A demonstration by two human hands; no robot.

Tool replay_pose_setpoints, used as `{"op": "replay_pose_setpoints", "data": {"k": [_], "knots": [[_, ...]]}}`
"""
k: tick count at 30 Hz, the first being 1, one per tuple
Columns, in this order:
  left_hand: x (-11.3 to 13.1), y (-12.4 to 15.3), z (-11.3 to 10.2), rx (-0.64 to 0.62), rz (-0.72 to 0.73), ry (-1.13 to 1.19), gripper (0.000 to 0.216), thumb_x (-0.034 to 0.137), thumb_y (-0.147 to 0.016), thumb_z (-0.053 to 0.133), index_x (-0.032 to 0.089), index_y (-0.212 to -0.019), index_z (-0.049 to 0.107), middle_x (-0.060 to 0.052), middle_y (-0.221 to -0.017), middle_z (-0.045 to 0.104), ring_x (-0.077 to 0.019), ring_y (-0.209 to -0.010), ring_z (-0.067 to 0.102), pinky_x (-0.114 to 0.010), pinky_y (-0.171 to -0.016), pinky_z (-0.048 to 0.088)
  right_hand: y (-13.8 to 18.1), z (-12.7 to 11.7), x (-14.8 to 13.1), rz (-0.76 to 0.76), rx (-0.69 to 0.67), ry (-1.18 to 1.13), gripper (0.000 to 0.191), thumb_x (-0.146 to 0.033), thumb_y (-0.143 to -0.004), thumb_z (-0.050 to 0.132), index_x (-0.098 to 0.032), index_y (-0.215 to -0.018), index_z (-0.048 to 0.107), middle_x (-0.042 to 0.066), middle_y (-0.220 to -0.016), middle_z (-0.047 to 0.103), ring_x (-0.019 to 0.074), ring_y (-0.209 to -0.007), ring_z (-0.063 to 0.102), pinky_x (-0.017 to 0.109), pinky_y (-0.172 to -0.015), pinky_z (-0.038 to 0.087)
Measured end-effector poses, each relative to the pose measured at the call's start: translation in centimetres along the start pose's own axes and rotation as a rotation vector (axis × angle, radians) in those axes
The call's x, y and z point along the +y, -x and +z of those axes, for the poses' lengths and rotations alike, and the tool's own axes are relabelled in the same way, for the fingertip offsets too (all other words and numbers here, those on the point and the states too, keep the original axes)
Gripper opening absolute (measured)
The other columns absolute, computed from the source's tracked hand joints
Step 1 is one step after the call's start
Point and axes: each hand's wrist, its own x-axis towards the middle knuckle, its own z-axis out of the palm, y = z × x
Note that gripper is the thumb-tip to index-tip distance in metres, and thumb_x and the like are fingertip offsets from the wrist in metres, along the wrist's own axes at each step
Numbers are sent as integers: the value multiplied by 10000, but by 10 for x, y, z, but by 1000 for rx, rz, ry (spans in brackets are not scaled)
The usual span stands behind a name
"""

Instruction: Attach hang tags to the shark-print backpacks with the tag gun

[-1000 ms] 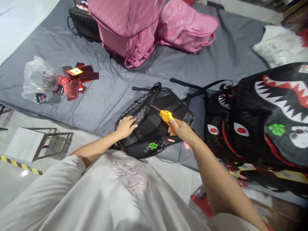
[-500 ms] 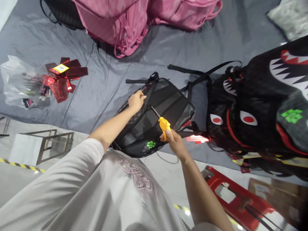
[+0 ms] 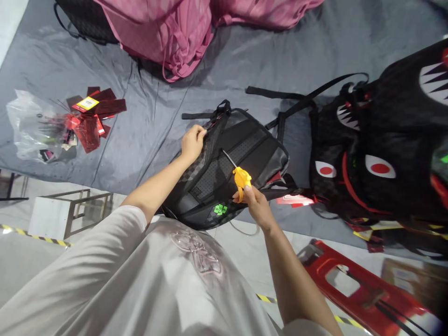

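A black checkered backpack (image 3: 241, 158) lies back-side up on a grey sheet (image 3: 147, 116), with a small green logo near its lower edge. My left hand (image 3: 192, 143) is closed on the backpack's left edge, near the top. My right hand (image 3: 255, 201) grips a yellow-handled tool (image 3: 240, 177) whose thin metal tip points up-left over the mesh back panel. Black straps (image 3: 280, 100) trail out from the backpack's top to the right.
Pink bags (image 3: 175, 28) are heaped at the top. A clear plastic bag (image 3: 33, 126) and red tags (image 3: 94, 114) lie at the left. Black shark-face backpacks (image 3: 378, 154) crowd the right. A metal frame (image 3: 66, 217) stands lower left, a red stool (image 3: 353, 284) lower right.
My left hand slid from the backpack's lower left side up to its upper left edge. My right hand with the tool drew back slightly. The view tilted down.
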Motion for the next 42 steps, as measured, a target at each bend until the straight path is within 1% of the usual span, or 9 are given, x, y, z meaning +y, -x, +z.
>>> {"op": "replay_pose_setpoints", "data": {"k": [3,6,9,16,21,25,30,36,42], "knots": [[5,-8,7,-90,110,-16,193,193,-886,641,238,-1073,645,-35,-988,666,-173,-871,621,-290,-791,464,-2,1,5,3,6,-9,665,-828,-833,439,-198,-816,650,57,-764,677,204,-711,662,344,-735,528],[8,-13,13,-115,149,-80,57,177,-891,627,220,-911,658,-40,-950,645,-188,-876,609,-304,-783,454,-2,2,8,4,22,-26,667,-829,-835,437,-197,-818,648,60,-769,682,202,-712,665,344,-738,540],[6,-16,13,-85,194,-33,131,172,-902,607,206,-777,594,-35,-901,635,-180,-874,598,-296,-801,446,-3,2,11,5,38,-46,669,-827,-839,431,-196,-821,649,62,-764,691,199,-711,670,339,-733,550],[-10,2,3,64,-191,284,153,227,-961,504,224,-808,504,31,-724,601,-103,-616,580,-234,-651,456,-7,3,18,14,60,-115,651,-822,-834,453,-201,-832,651,70,-796,709,205,-716,680,357,-762,568],[-1,19,-1,-34,-94,119,32,240,-920,589,218,-923,611,-17,-897,712,-145,-825,660,-273,-787,481,-8,4,17,24,70,-125,646,-827,-821,466,-208,-848,648,74,-813,718,212,-708,683,358,-743,568],[12,18,3,-73,-99,-27,184,215,-818,723,234,-976,632,-27,-994,724,-188,-897,669,-303,-792,480,-7,5,17,23,82,-144,630,-811,-834,471,-207,-854,647,69,-816,720,205,-714,691,361,-759,579],[16,17,10,-57,-34,-126,51,211,-901,622,244,-936,640,-24,-988,713,-187,-920,652,-300,-812,465,-6,7,17,33,91,-159,641,-829,-808,489,-209,-853,646,68,-819,719,209,-710,695,363,-741,586],[17,14,13,-100,-29,-236,105,205,-934,558,225,-853,622,-61,-974,681,-213,-933,630,-314,-806,447,-7,9,16,35,113,-137,679,-854,-793,468,-202,-859,644,75,-819,720,211,-712,696,358,-728,577],[4,14,10,-41,-71,-112,130,175,-932,528,225,-812,528,-47,-898,658,-191,-894,616,-301,-835,434,-5,11,16,20,122,-136,678,-846,-807,451,-195,-871,631,80,-833,714,211,-720,698,354,-729,567]]}}
